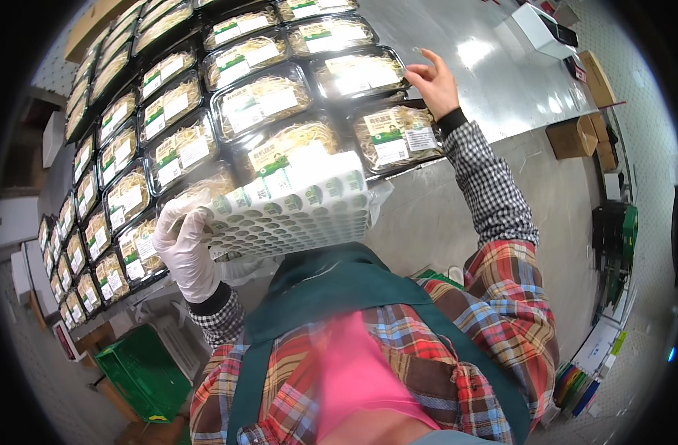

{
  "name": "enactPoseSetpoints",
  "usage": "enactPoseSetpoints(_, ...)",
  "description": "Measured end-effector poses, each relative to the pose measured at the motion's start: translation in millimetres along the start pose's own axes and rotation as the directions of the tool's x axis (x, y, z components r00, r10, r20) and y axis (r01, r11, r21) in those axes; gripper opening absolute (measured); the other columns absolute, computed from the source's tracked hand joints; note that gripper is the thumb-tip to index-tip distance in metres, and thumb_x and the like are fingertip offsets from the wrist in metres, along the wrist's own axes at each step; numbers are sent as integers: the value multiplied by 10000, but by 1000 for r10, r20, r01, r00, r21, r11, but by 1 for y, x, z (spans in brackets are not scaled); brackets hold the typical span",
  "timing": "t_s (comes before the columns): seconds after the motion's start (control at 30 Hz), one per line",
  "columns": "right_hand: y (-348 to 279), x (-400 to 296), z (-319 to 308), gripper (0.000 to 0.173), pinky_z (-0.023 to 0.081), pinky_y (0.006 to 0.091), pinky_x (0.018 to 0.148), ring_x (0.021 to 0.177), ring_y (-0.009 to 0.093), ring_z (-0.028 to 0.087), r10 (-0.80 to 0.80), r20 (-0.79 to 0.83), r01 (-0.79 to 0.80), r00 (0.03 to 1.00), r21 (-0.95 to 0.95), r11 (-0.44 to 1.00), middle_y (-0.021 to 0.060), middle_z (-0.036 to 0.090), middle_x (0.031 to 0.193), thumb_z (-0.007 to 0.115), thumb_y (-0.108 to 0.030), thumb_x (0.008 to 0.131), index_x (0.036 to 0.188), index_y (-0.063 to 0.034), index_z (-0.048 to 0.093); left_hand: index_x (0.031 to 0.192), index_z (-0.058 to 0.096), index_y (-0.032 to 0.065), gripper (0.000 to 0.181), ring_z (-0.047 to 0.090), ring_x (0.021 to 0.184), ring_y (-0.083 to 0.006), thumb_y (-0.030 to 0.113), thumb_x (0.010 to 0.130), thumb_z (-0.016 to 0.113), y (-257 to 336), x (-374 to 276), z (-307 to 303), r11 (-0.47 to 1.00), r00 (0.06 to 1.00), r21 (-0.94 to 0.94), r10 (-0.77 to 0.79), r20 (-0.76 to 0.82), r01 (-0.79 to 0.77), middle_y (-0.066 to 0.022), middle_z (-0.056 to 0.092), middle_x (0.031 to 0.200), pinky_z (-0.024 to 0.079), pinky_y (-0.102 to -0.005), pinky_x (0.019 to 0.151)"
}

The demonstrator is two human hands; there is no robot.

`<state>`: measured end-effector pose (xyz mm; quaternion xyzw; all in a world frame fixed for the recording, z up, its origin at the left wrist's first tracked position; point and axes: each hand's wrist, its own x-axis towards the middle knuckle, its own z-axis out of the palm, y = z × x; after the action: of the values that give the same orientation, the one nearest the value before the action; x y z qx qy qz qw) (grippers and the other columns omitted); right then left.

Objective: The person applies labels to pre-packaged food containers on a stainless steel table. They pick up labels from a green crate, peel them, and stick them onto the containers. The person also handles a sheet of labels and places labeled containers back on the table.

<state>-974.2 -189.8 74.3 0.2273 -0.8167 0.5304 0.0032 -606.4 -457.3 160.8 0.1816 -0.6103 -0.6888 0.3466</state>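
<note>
My left hand point(184, 245), in a white glove, grips a sheet of round green-and-white stickers point(294, 211) by its left end. The sheet hangs bent in front of my apron, over the near edge of the table. My bare right hand point(436, 83) is at the right end of a black tray of bean sprouts point(361, 73) under clear film. Its thumb is close to the tray's rim and its index finger is raised apart. A small pale spot shows at that fingertip; I cannot tell whether it is a sticker. Nearer me sits another sprout tray point(397, 136) bearing printed labels.
Rows of similar packed trays point(177, 147) cover the left of the metal table point(483, 72), stacked at the far left. A white device point(545, 30) stands at the table's far right. A green crate point(144, 372) is below left, and a cardboard box point(572, 136) lies right.
</note>
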Motion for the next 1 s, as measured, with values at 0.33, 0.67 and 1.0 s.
enactPoseSetpoints(0.33,3,47,45,459,418,407,934,1074,284,537,-278,77,268,958,-589,762,118,535,1212,661,-224,768,1195,-120,531,929,654,-10,184,611,756,-115,111,805,716,13,3,-3,998,997,-51,27,68,-23,-69,666,874,471,-226,685)
enactPoseSetpoints(0.67,21,168,116,267,394,390,996,1138,259,542,38,51,-9,998,-474,880,98,591,1228,676,-361,690,830,-146,753,998,628,-23,169,627,889,-141,3,832,644,24,18,17,998,995,52,24,99,-29,-104,659,999,500,-265,804)
enactPoseSetpoints(1.0,-119,94,92,446,443,347,941,1080,210,563,-323,660,231,678,226,946,94,598,1151,731,-236,775,1148,-37,589,1020,627,-38,184,622,903,-144,38,853,643,18,33,29,993,989,96,60,133,-73,-107,661,988,490,-258,830)
